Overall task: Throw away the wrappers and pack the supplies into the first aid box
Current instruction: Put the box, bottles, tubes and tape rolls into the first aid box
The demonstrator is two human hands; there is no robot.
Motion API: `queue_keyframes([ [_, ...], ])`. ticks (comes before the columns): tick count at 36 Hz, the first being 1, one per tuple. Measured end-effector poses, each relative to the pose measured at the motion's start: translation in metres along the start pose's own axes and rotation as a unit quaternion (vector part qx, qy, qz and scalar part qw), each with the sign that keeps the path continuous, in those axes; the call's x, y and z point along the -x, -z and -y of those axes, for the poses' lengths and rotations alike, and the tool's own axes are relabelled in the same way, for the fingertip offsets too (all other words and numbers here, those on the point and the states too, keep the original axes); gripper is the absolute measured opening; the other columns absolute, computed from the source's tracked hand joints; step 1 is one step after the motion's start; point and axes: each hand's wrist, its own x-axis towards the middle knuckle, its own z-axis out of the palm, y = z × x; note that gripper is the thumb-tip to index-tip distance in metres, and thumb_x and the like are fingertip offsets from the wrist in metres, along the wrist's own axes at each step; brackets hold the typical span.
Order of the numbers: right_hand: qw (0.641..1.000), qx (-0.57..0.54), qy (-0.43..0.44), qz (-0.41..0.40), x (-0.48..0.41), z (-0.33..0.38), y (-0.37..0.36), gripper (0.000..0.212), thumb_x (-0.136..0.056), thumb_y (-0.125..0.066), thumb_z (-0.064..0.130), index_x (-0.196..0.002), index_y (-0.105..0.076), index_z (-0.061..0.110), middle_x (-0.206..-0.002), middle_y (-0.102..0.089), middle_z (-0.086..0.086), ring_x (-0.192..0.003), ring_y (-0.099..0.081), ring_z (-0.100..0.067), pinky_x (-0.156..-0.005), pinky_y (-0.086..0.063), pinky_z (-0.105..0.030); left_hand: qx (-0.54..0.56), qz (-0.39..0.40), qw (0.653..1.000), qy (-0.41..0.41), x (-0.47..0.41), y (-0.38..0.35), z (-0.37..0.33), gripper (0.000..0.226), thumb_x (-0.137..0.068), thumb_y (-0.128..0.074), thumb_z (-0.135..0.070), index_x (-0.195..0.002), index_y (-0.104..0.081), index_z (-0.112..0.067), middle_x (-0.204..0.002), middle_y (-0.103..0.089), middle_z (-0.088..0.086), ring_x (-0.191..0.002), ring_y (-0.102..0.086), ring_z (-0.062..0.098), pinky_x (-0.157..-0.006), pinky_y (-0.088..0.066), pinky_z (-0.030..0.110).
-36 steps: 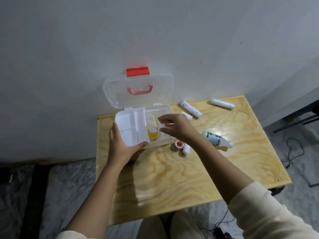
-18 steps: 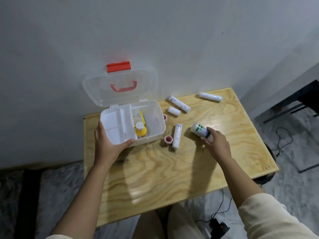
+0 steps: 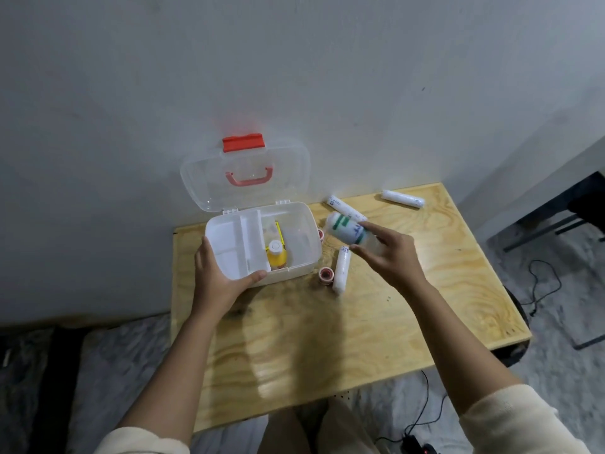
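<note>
Your right hand (image 3: 389, 257) pinches the white bottle (image 3: 348, 231) with green marks, held up in the air just right of the box (image 3: 296, 260), near the middle of the frame. The bottle lies on its side in your fingers, its flat end toward the box. Your left hand (image 3: 217, 280) is pressed on the box's near left corner, thumb along the front wall, keeping it in place.

You are on the packing step. The lid (image 3: 245, 173) stands open against the wall. A yellow bottle (image 3: 276, 257) is already in the big part of the box, with a thin yellow thing behind it; it may be a tube, but it is too small to tell.

Next, the white bottle needs to go into the open space right of the yellow bottle. It looks long, so laying it flat would likely fit best.

On the table (image 3: 360, 322), three white rolls (image 3: 340, 268) and a pink tape (image 3: 326, 274) wait to the right of the box. Another tape (image 3: 321, 233) peeks out behind the box's right wall, mostly hidden. No bin or loose wrappers show anywhere in the frame.
</note>
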Motion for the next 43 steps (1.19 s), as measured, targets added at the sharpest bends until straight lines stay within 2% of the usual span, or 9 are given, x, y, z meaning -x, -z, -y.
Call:
queue_keyframes([
  [2,0.998,0.035,0.039,0.026,-0.009,0.022,-0.003,0.048,-0.067,-0.082,0.025,-0.113,-0.066,0.016,-0.091,-0.066,0.005,-0.077,-0.056,-0.009,-0.066,-0.042,-0.008,-0.002,-0.001,1.000,0.005,0.000,0.000,0.000,0.126,-0.051,-0.093,-0.041,-0.150,-0.016,-0.023,-0.147,-0.029,0.006,-0.135,-0.029,0.020,-0.101,-0.031,0.031],
  [8,0.955,0.218,0.074,0.189,-0.032,0.058,-0.028,0.038,-0.067,-0.075,0.036,-0.099,-0.067,0.018,-0.089,-0.069,-0.006,-0.084,-0.059,-0.023,-0.069,-0.053,-0.040,-0.009,0.003,1.000,0.009,-0.002,0.003,-0.001,0.127,-0.048,-0.093,-0.046,-0.148,-0.018,-0.024,-0.145,-0.030,0.005,-0.133,-0.032,0.022,-0.102,-0.038,0.039],
  [12,0.915,0.279,0.099,0.275,-0.041,0.071,-0.043,0.040,-0.074,-0.073,0.027,-0.108,-0.062,0.011,-0.103,-0.064,-0.012,-0.094,-0.058,-0.029,-0.068,-0.047,-0.035,0.002,0.008,1.000,0.009,-0.002,0.002,-0.003,0.126,-0.048,-0.093,-0.045,-0.147,-0.019,-0.024,-0.144,-0.032,0.005,-0.130,-0.035,0.023,-0.096,-0.040,0.039],
  [17,0.889,0.306,0.113,0.320,-0.044,0.073,-0.060,0.016,-0.087,-0.058,0.012,-0.097,-0.057,0.001,-0.100,-0.062,-0.020,-0.093,-0.057,-0.032,-0.063,-0.036,-0.033,0.001,0.005,1.000,0.007,-0.002,0.002,-0.002,0.125,-0.048,-0.093,-0.044,-0.147,-0.020,-0.024,-0.144,-0.031,0.005,-0.130,-0.035,0.023,-0.096,-0.039,0.037],
  [23,0.910,0.290,0.119,0.270,-0.040,0.069,-0.070,0.024,-0.086,-0.053,0.016,-0.109,-0.056,0.010,-0.104,-0.063,-0.015,-0.091,-0.059,-0.030,-0.067,-0.051,-0.037,0.001,0.005,1.000,0.008,-0.002,0.002,-0.001,0.125,-0.047,-0.093,-0.047,-0.146,-0.020,-0.025,-0.144,-0.030,0.005,-0.129,-0.035,0.022,-0.097,-0.040,0.040],
  [26,0.920,0.265,0.131,0.257,-0.036,0.067,-0.070,0.032,-0.087,-0.052,0.021,-0.118,-0.054,0.016,-0.109,-0.063,-0.013,-0.095,-0.059,-0.030,-0.064,-0.042,-0.031,-0.001,0.002,1.000,0.006,-0.002,0.002,-0.001,0.124,-0.047,-0.093,-0.046,-0.146,-0.021,-0.025,-0.143,-0.032,0.005,-0.129,-0.035,0.022,-0.097,-0.040,0.039],
  [32,0.968,0.095,0.129,0.193,-0.026,0.055,-0.061,0.030,-0.091,-0.054,0.025,-0.120,-0.057,0.015,-0.118,-0.064,-0.006,-0.104,-0.058,-0.021,-0.085,-0.049,-0.035,0.004,-0.005,1.000,-0.005,-0.002,0.001,0.001,0.120,-0.048,-0.094,-0.042,-0.144,-0.024,-0.025,-0.141,-0.034,0.005,-0.127,-0.034,0.021,-0.094,-0.038,0.036],
  [37,0.995,-0.071,-0.029,-0.058,-0.008,0.025,-0.055,0.012,-0.087,-0.056,0.006,-0.096,-0.064,0.007,-0.092,-0.066,-0.004,-0.088,-0.062,-0.020,-0.078,-0.050,-0.031,0.006,-0.010,1.000,-0.008,-0.001,-0.001,0.002,0.123,-0.048,-0.094,-0.042,-0.146,-0.022,-0.026,-0.142,-0.032,0.004,-0.130,-0.032,0.020,-0.098,-0.035,0.032],
  [43,0.977,-0.017,-0.212,0.009,0.009,-0.023,-0.074,0.028,-0.087,-0.058,0.021,-0.110,-0.053,0.005,-0.112,-0.051,-0.011,-0.104,-0.051,-0.024,-0.080,-0.038,-0.028,0.012,-0.009,1.000,-0.004,-0.002,-0.001,0.004,0.122,-0.048,-0.094,-0.042,-0.146,-0.023,-0.027,-0.144,-0.034,0.002,-0.132,-0.033,0.018,-0.099,-0.034,0.031],
])
